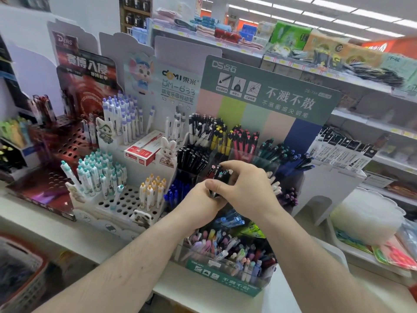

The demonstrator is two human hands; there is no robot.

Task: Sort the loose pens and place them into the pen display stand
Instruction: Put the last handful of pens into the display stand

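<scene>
I note both hands over the pen display stand (268, 105): left hand (203, 199) grips a bundle of dark pens (217, 179) from below, right hand (246, 184) curls over the bundle's top.

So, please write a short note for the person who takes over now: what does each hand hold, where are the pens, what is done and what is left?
Left hand: grips the lower end of a small bundle of dark pens.
Right hand: fingers curled over the top of the same bundle.
The bundle is above the middle compartments of the green pen display stand, not yet in one.
Done: black pens, blue pens, yellow pens and pink pens stand grouped by colour.
Left: place the bundle; the front tray of mixed pastel pens looks unsorted.
</scene>
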